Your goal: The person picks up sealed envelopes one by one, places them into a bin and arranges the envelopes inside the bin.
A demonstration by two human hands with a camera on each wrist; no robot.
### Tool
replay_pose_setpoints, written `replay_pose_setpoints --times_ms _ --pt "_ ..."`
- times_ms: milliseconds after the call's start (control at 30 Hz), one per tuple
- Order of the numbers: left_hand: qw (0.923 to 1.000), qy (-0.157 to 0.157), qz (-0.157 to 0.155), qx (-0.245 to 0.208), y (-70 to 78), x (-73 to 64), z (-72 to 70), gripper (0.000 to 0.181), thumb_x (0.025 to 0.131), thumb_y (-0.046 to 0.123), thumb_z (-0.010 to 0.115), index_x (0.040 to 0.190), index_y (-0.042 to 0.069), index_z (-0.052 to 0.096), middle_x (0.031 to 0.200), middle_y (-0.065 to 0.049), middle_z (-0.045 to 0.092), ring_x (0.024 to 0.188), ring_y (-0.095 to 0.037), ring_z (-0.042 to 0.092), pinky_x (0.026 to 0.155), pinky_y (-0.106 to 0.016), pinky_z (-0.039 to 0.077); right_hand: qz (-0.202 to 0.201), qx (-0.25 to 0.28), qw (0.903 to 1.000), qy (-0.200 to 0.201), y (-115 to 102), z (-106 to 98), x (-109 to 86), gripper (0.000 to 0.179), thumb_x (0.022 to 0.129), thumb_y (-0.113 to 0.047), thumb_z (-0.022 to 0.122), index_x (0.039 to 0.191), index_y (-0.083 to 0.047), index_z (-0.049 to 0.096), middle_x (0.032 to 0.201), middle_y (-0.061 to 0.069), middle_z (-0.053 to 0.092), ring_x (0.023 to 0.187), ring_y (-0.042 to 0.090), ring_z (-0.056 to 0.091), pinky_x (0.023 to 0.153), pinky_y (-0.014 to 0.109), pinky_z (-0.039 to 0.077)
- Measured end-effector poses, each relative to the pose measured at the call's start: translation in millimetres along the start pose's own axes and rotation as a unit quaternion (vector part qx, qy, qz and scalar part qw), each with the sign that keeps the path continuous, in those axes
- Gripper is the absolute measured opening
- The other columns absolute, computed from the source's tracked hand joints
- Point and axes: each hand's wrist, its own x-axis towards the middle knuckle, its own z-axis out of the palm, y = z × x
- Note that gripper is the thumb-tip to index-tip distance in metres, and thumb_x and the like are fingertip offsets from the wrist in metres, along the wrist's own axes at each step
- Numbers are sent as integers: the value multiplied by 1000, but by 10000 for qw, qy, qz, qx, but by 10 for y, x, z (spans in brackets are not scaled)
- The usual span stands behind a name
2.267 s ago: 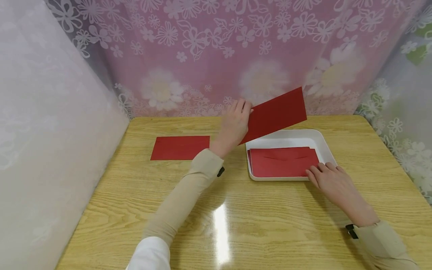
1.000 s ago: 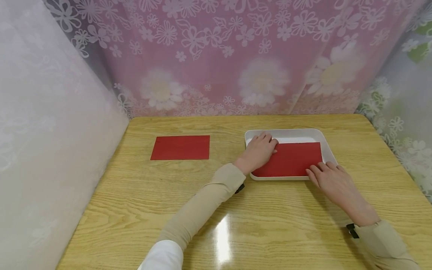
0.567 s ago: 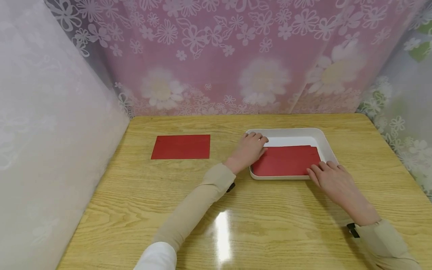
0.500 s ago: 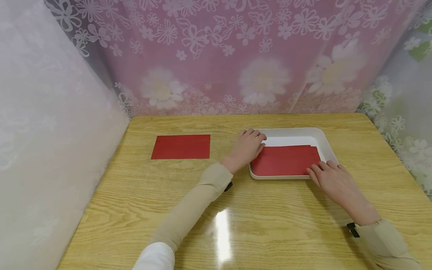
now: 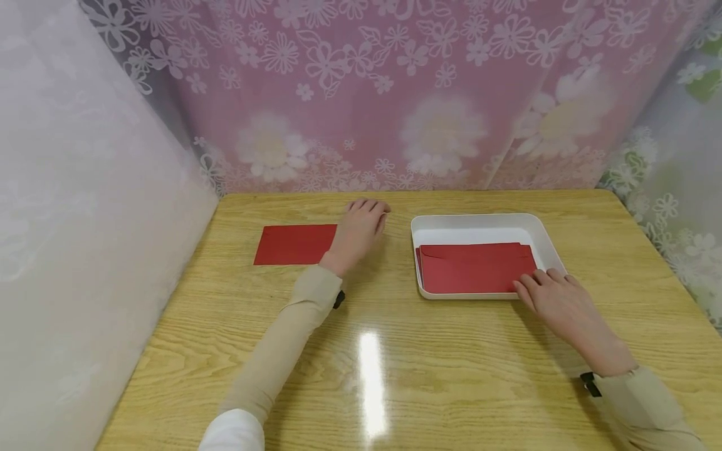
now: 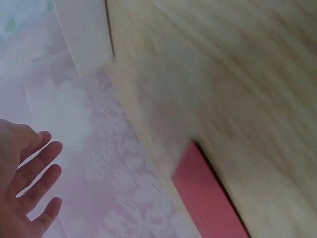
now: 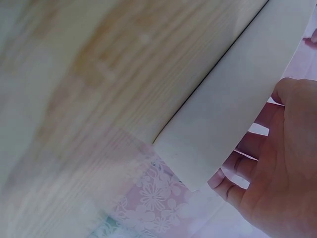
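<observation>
Red paper envelopes (image 5: pixel 470 269) lie stacked in a white tray (image 5: pixel 479 222) on the right half of the table, the top one with its curved flap line showing. Another red envelope (image 5: pixel 296 244) lies flat on the tabletop at left, its right end hidden behind my left hand (image 5: pixel 356 232). That hand hovers with nothing in it; in the left wrist view its fingers (image 6: pixel 42 181) are spread and slightly bent. My right hand (image 5: pixel 555 300) grips the tray's front right corner. Its fingers reach over the rim (image 7: pixel 237 148) in the right wrist view.
The wooden table (image 5: pixel 451 363) ends at a pink floral curtain (image 5: pixel 350 94) at the back. A white curtain (image 5: pixel 96 207) hangs along the left side and a floral one (image 5: pixel 671 175) along the right.
My left hand put a red envelope onto the stack in the tray, let go, and moved left toward the envelope on the table. The right hand stayed at the tray corner.
</observation>
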Motion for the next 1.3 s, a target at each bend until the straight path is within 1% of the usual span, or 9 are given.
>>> replay_pose_setpoints --times_ms 133,267,400,500,767,833,1067,1233,1300 --pt "9992 -185 -320 146 -286 -158 -47 19 105 19 57 119 14 69 118 -4 69 117 -26 59 101 -44 45 7 1 10000 -15 0 -3 -3 21 93 -11 64 112 -2 66 90 11 60 81 31 51 64 44 45" --pt "9941 -707 -771 289 -567 -332 -110 24 102 25 64 123 13 68 121 -7 67 119 -30 56 103 -49 43 -7 12 10000 -16 -2 -12 0 20 93 -11 65 110 -2 66 88 10 59 80 31 50 63 43 44" --pt "9825 -1297 -1299 318 -821 -482 -201 39 100 34 66 130 9 62 128 -13 62 124 -34 52 105 -53 41 14 -1 10000 -46 -2 -19 6 25 86 -9 70 110 -2 66 88 10 58 80 31 50 65 44 45" --pt "9739 -1591 -1587 313 -990 -575 -279 49 98 40 67 133 6 59 131 -17 59 127 -38 50 104 -56 41 7 -37 9999 -107 1 -24 7 30 82 -8 74 111 -2 66 89 10 59 81 31 50 65 44 45" --pt "9490 -2284 -2172 117 -1400 -702 -406 71 88 49 77 139 5 56 136 -23 55 128 -45 46 106 -64 35 7 10 10000 -65 -1 -15 2 21 92 -11 66 111 -2 67 90 10 60 79 30 49 65 44 45" --pt "9435 -2443 -2238 53 -1451 -719 -432 73 86 49 78 139 4 56 137 -24 53 129 -46 45 107 -65 34 13 10 10000 -55 -3 -13 1 22 93 -11 65 112 -1 67 90 11 60 79 30 49 64 43 45" --pt "9413 -2571 -2181 -166 -1529 -786 -442 71 85 48 80 133 1 57 137 -26 51 129 -48 43 107 -68 33 202 104 9993 -287 -11 7 0 27 90 -12 69 115 0 68 97 14 64 86 34 53 73 52 48" --pt "9396 -2639 -2162 -271 -1563 -778 -401 72 85 49 80 132 0 55 136 -26 50 128 -47 42 107 -68 32 124 58 9998 -152 0 3 -1 26 89 -10 69 113 0 69 94 13 63 84 34 53 71 50 49" --pt "9364 -2723 -2194 -310 -1552 -764 -396 73 84 51 80 128 -1 54 131 -26 52 125 -47 44 106 -67 34 95 49 9999 -115 2 0 -3 26 89 -10 69 113 0 69 94 13 63 84 34 53 70 49 49"
